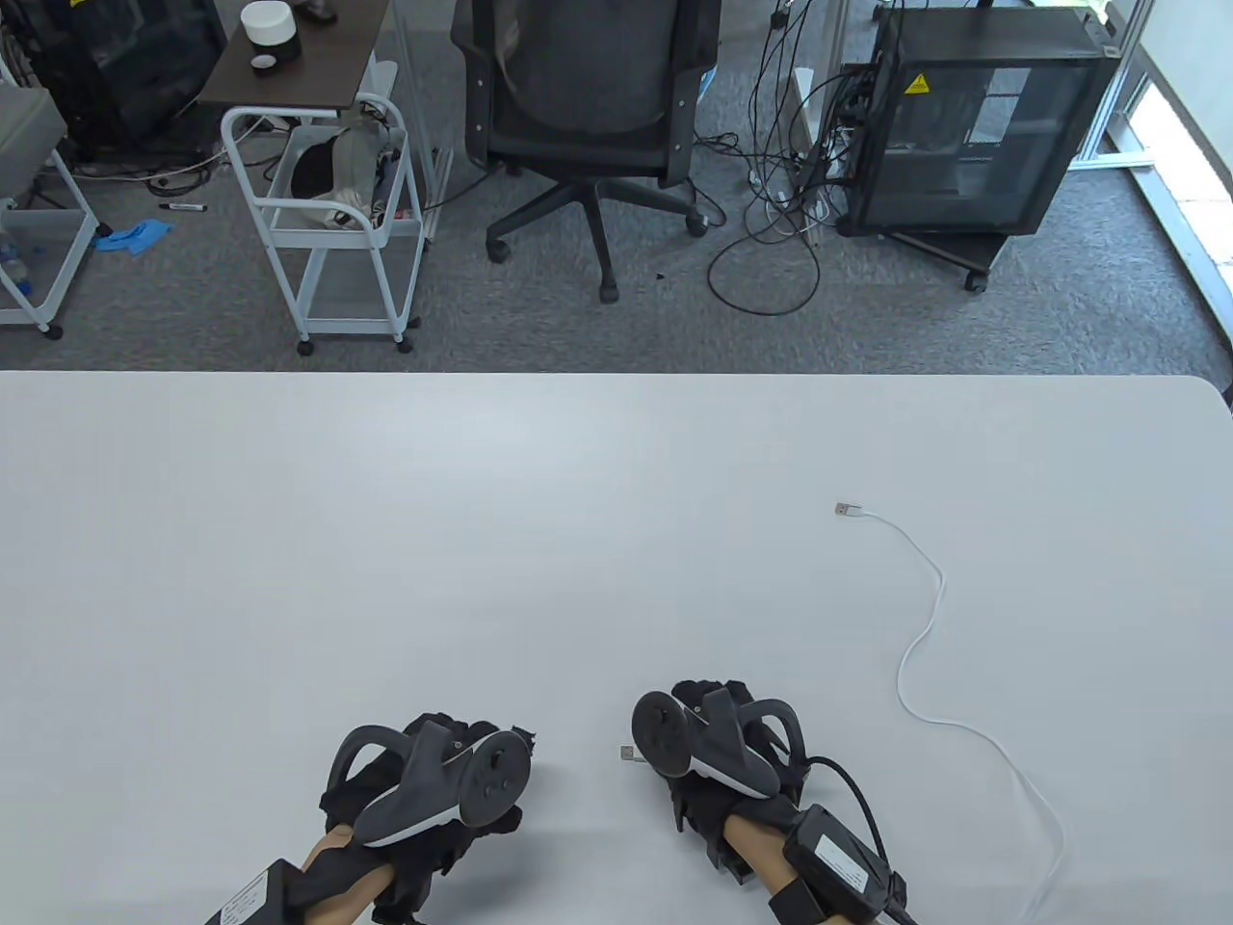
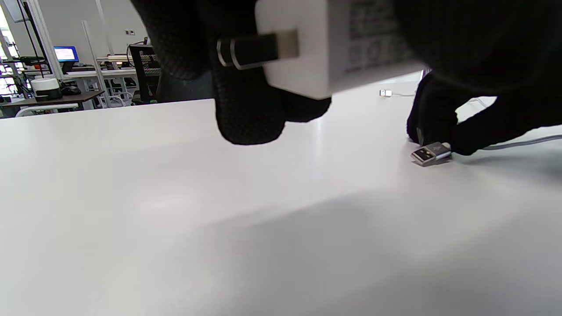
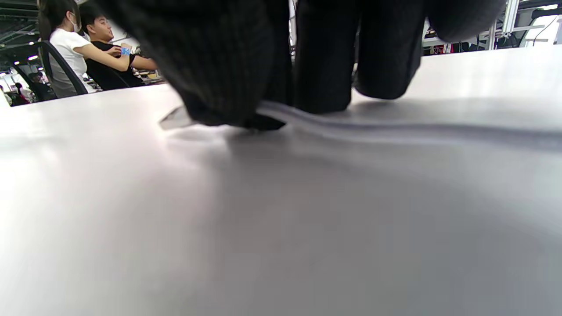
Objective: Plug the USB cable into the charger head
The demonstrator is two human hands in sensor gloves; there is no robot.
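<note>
My left hand (image 1: 453, 776) is near the table's front edge and grips a white charger head (image 2: 316, 44), with its metal prongs (image 2: 259, 49) pointing left in the left wrist view. The charger is hidden in the table view. My right hand (image 1: 713, 747) sits just to the right of it and pinches the white USB cable (image 1: 925, 617) just behind its silver USB-A plug (image 1: 631, 754), which lies on the table pointing toward the left hand. The plug (image 2: 430, 153) and the charger are apart. The cable's other end (image 1: 846, 510) lies farther back on the right.
The white table (image 1: 385, 540) carries only the cable, which loops off the front right edge (image 1: 1045, 867). Beyond the far edge stand an office chair (image 1: 588, 106), a white trolley (image 1: 327, 222) and a black cabinet (image 1: 973, 125).
</note>
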